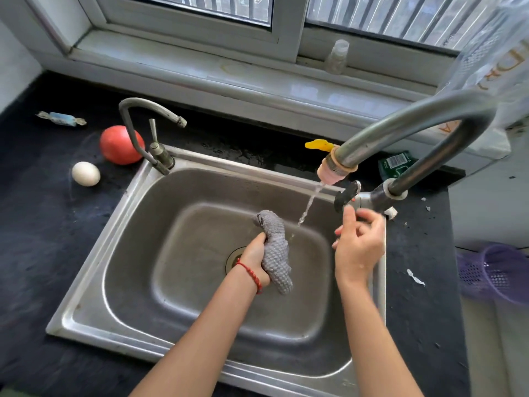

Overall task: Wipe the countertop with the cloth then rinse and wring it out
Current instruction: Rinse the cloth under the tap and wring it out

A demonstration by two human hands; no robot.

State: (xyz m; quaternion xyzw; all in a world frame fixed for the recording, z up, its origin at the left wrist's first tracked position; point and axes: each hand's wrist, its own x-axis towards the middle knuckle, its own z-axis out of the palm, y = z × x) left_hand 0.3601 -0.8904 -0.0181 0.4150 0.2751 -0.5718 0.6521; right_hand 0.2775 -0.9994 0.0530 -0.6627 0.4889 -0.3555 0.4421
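Your cloth [276, 250] is bunched in your left hand [254, 260] over the sink [137, 253], just beside a running stream of water [309, 203].

The cloth is grey with a bumpy, scale-like weave, squeezed into a thick roll that sticks out above and below your fist. Your left hand is clamped around its middle, above the drain, with a red cord bracelet [252, 275] on that wrist. The thin stream falls from the pink nozzle [333, 171] of the large tap and lands just right of the cloth's top end. Your right hand [357, 243] holds nothing; its fingers are loosely spread and slightly blurred, just below the tap's black handle [346, 194]. I cannot tell whether a fingertip touches it.
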